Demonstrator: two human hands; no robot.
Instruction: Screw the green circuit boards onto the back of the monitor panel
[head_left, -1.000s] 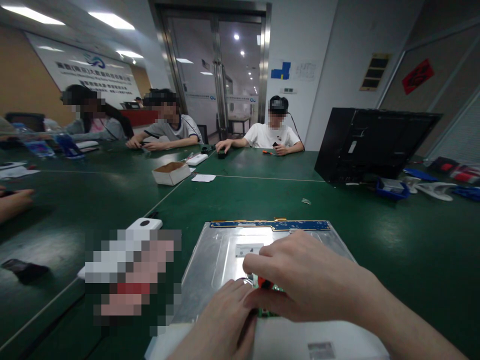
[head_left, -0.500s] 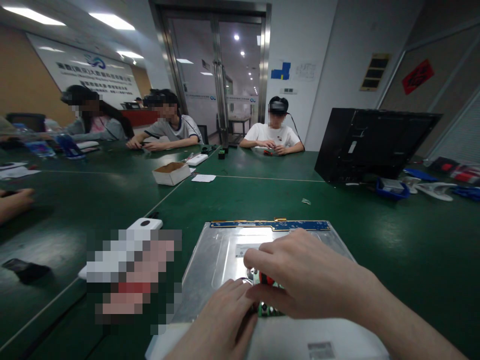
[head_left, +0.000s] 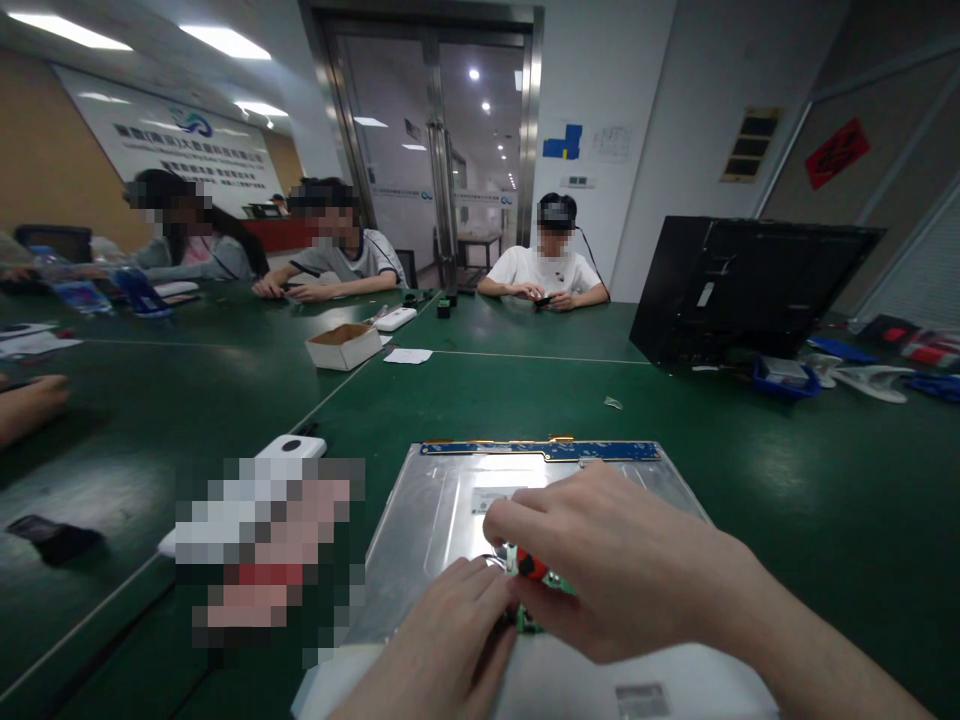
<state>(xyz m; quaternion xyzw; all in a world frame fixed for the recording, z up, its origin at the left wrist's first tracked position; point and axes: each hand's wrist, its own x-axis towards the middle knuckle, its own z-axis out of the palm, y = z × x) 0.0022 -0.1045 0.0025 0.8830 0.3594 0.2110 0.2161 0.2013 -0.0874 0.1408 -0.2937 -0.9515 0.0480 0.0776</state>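
Note:
A flat silver metal display panel lies in front of me, with a long blue circuit strip along its far edge. Near its close edge sits a green circuit board, mostly covered by my hands. My right hand is closed over the board around a red-and-black handle that looks like a screwdriver's; its tip is hidden. Bent fingers of my left hand grip the board's left side, close to the right thumb. A white padded sheet lies at the near side, under my wrists.
Left of the panel are a white device and a blurred-out pinkish item. Farther off stand an open carton and a black monitor. Several people sit around the green table; one person's hand reaches in at left.
My right hand has turned slightly on the handle, its thumb shifting down and right. My left hand stays in place. The person opposite now handles a dark item.

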